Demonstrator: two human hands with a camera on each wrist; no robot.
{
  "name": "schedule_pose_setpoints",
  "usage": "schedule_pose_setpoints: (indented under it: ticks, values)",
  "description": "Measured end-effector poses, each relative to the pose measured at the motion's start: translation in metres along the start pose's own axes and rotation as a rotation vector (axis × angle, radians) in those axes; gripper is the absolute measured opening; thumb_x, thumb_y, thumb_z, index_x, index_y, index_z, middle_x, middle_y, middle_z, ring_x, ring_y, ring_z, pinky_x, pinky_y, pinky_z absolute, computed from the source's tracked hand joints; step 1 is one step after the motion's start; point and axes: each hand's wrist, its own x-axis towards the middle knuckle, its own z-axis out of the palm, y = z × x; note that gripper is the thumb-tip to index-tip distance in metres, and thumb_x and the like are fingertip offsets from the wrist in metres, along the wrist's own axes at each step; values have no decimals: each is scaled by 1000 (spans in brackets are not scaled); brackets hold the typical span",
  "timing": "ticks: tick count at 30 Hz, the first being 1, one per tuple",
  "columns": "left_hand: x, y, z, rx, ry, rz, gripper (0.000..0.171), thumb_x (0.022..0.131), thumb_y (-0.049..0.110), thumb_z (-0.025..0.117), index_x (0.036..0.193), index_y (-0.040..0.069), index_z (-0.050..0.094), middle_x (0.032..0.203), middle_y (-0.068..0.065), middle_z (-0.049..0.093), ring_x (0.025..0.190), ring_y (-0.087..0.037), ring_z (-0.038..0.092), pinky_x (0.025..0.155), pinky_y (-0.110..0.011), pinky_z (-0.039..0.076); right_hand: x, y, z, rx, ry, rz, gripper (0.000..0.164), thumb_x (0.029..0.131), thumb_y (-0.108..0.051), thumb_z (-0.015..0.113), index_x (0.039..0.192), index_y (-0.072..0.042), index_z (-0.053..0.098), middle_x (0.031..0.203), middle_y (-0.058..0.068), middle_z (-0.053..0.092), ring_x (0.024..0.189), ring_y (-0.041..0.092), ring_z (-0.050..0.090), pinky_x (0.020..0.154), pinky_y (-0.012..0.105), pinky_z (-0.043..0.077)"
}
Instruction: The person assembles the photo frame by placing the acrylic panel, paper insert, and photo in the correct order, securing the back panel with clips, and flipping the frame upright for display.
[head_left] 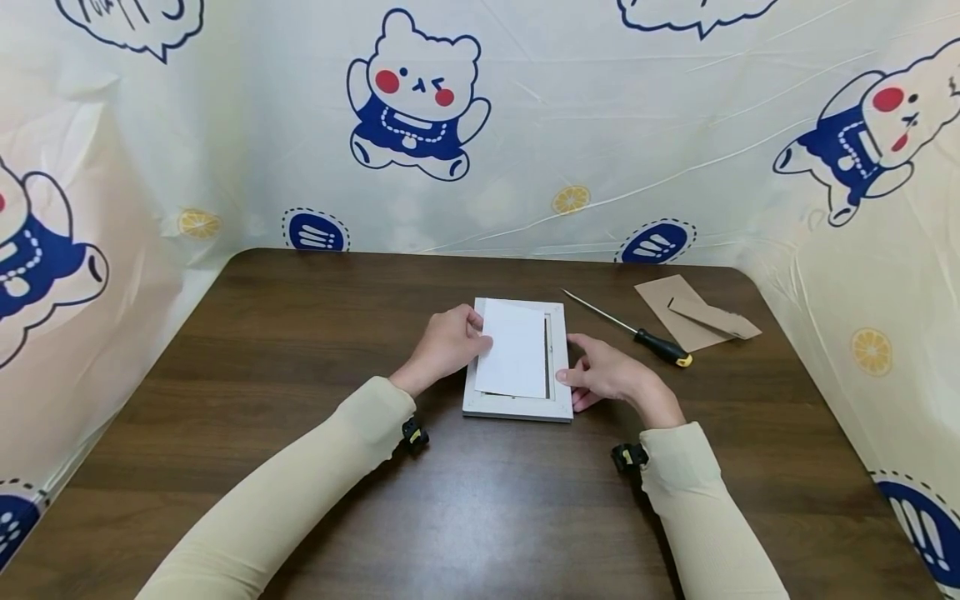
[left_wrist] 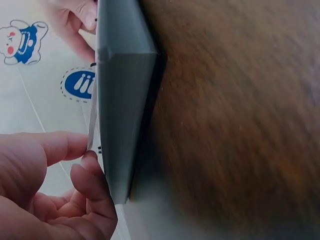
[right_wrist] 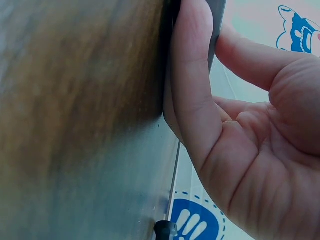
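Observation:
A white picture frame [head_left: 517,409] lies back up on the table, with a white rectangular board [head_left: 513,350] over its opening, shifted toward the left. Between thumb and forefinger, my left hand [head_left: 447,340] pinches the board's left edge. The left wrist view shows that thin edge between the fingertips of the left hand [left_wrist: 65,175], beside the grey side of the frame [left_wrist: 125,95]. At the frame's right side, my right hand [head_left: 611,372] grips it, thumb on top and fingers along the outer edge. The right wrist view shows the right hand [right_wrist: 240,120] against that edge.
To the right lies a screwdriver [head_left: 637,332] with a black and yellow handle, its shaft pointing to the back left. Behind it are a flat brown card [head_left: 678,304] and a folded brown cardboard strip [head_left: 712,317]. A printed curtain [head_left: 517,125] surrounds the brown table [head_left: 322,308].

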Motion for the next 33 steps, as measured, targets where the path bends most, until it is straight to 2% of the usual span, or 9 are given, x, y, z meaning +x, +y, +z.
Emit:
schedule_pose_setpoints:
  ticks: [4, 13, 17, 24, 33]
  values:
    - [0, 5, 4, 14, 13, -9, 30, 99, 19, 70, 123, 2, 65, 104, -12, 75, 98, -24, 70, 82, -38, 60, 0, 0, -1, -17, 6, 3, 82, 107, -16, 66, 169, -7, 15, 100, 20, 64, 76, 23, 69, 70, 34, 66]
    - [-3, 12, 15, 118, 47, -18, 37, 100, 16, 69, 131, 1, 58, 89, -9, 66, 75, -22, 62, 62, -31, 51, -1, 0, 0, -9, -6, -7, 83, 107, -16, 66, 169, -5, 13, 99, 19, 63, 75, 23, 69, 70, 35, 66]
    - [-5, 15, 18, 174, 51, -19, 35, 100, 16, 69, 129, 0, 56, 90, -11, 65, 75, -25, 62, 64, -34, 52, -1, 0, 0, -14, -3, -1, 82, 107, -16, 66, 169, -6, 14, 99, 19, 63, 75, 23, 69, 70, 35, 66]
    - [-4, 19, 22, 235, 50, -33, 38, 101, 18, 68, 131, -1, 54, 113, -19, 69, 83, -29, 65, 72, -40, 58, -1, 0, -1, -23, 2, 1, 81, 107, -15, 66, 169, -6, 16, 100, 20, 63, 76, 23, 69, 70, 35, 66]
    - [-4, 19, 20, 238, 41, -41, 38, 99, 18, 69, 129, 0, 53, 104, -18, 68, 79, -28, 64, 67, -39, 55, 0, 0, -1, -17, 1, -1, 81, 107, -16, 65, 169, -7, 15, 100, 20, 63, 75, 23, 69, 70, 35, 66]
